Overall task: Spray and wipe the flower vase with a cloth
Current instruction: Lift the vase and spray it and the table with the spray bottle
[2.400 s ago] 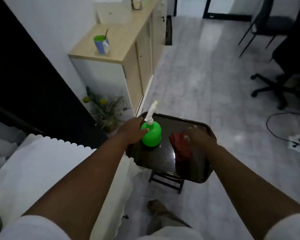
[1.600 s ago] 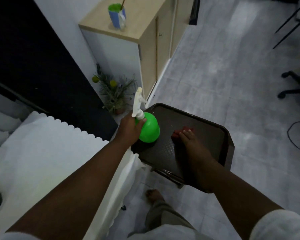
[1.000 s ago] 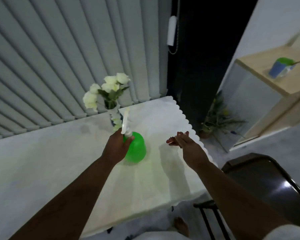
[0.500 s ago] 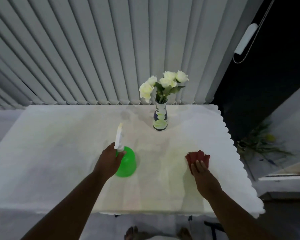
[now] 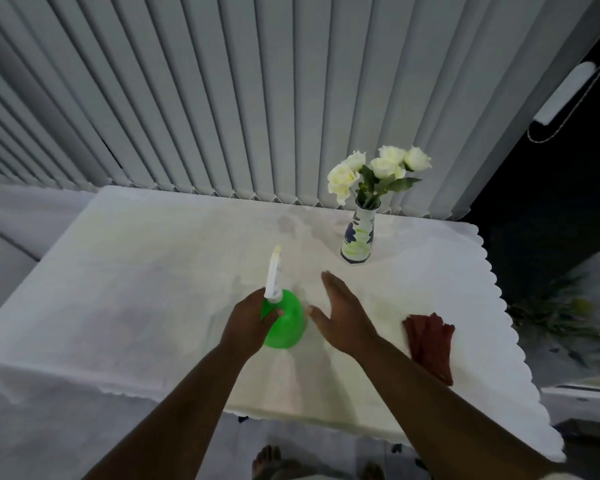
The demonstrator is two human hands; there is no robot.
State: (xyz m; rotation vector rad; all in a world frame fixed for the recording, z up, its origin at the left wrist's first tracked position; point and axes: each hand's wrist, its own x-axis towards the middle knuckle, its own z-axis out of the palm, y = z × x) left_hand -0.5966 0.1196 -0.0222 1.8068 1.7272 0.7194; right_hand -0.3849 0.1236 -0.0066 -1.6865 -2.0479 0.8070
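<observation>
A small painted flower vase (image 5: 358, 241) holding white roses (image 5: 378, 169) stands upright at the far right of a table with a white scalloped cloth (image 5: 136, 289). My left hand (image 5: 252, 322) grips the neck of a green spray bottle (image 5: 286, 323) with a white nozzle, which rests on the table in front of me. My right hand (image 5: 342, 315) is open, fingers spread, just right of the bottle and holding nothing. A red cloth (image 5: 430, 344) lies crumpled on the table to the right of my right forearm.
Grey vertical blinds (image 5: 257, 91) hang right behind the table. A dark opening (image 5: 551, 209) and a potted plant (image 5: 561, 310) on the floor lie to the right. My bare feet (image 5: 267, 464) show below the table's near edge.
My right hand has let go of the red cloth, left it on the table, and moved left toward the bottle. The left hand still holds the bottle on the table.
</observation>
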